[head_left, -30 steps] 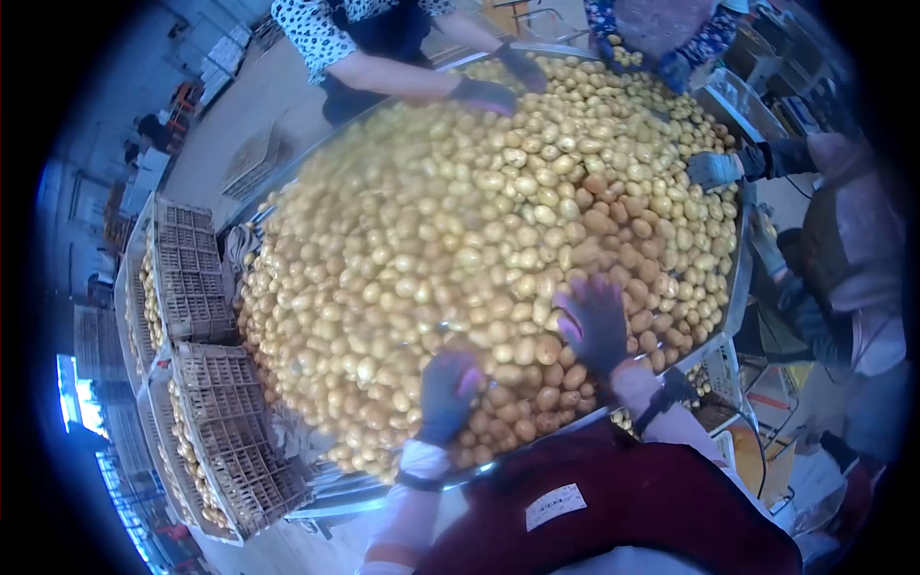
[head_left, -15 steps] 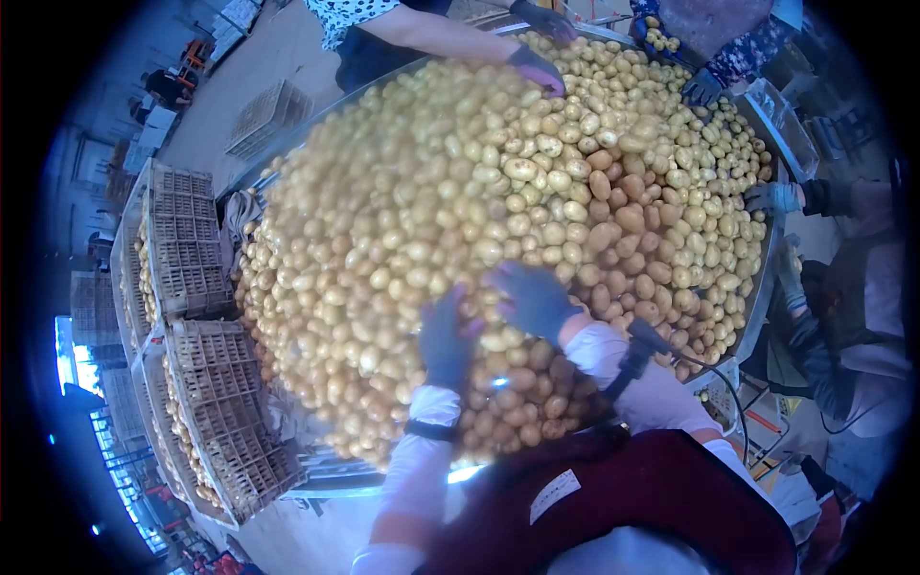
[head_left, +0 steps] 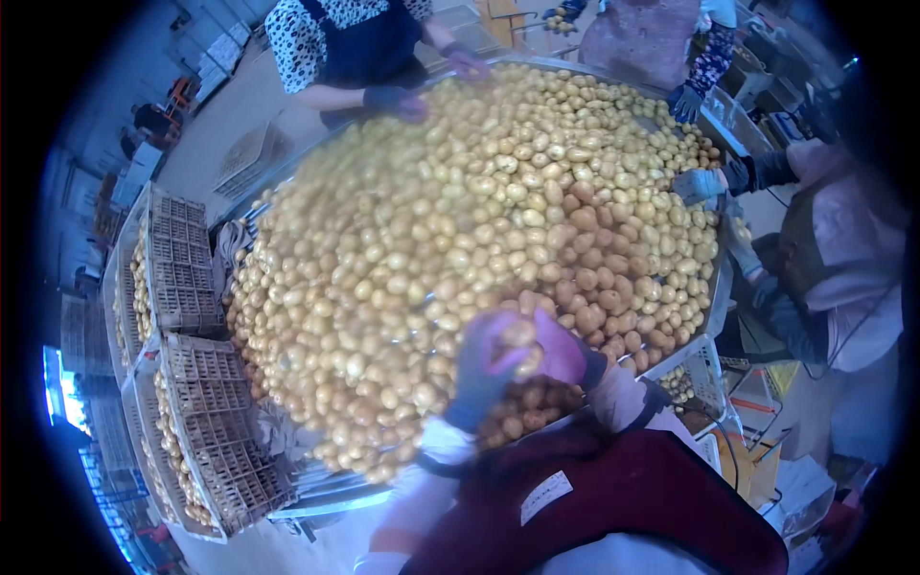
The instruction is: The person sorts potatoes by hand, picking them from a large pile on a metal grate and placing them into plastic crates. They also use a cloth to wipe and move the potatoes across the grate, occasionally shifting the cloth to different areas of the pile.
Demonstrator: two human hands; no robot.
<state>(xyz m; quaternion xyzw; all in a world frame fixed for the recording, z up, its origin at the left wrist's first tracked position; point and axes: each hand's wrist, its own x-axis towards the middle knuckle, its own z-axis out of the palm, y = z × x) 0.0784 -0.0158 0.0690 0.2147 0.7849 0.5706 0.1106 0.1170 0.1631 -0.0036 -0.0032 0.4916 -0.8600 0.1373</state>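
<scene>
A broad heap of small yellow potatoes covers the metal sorting table in front of me. My left hand and my right hand, in gloves with purple palms, are cupped towards each other above the near side. Between them are a few potatoes, clasped from both sides; motion blurs the fingers and hides the exact number. Browner potatoes lie in a patch beyond my right hand, and another darker cluster sits just below my hands, against the near edge.
Plastic crates holding potatoes stand tilted at the left edge. Across the table, one co-worker's gloved hands hover at the rim; others' gloved hands work on the right. Potatoes fill another container at the right front corner.
My hands have moved from reaching apart over the heap to close together nearer me, with potatoes between them. The far co-worker's hands have drawn back towards the rim.
</scene>
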